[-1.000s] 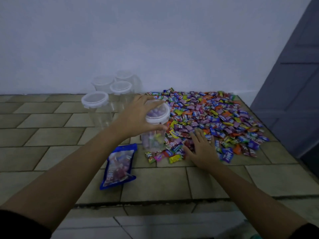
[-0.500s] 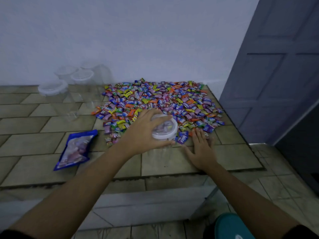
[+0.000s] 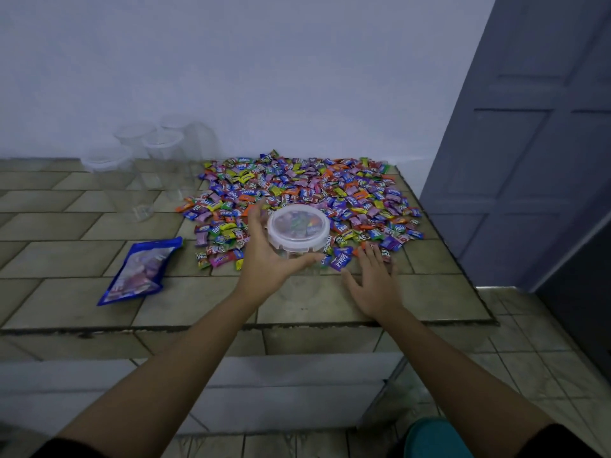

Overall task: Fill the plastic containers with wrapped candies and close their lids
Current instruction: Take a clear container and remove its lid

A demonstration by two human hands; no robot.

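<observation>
Lidded container (image 3: 297, 231), candies inside, gripped by left hand (image 3: 267, 259) fingers at near edge of candy pile (image 3: 297, 193) on desk (image 3: 198, 302); right hand (image 3: 373, 285) flat, open beside it; risk: unsealed lid popping, spilling.

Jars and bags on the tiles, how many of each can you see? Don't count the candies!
Jars, lids on, one held by the left hand: 5
Blue bags: 1
Total: 6
</observation>
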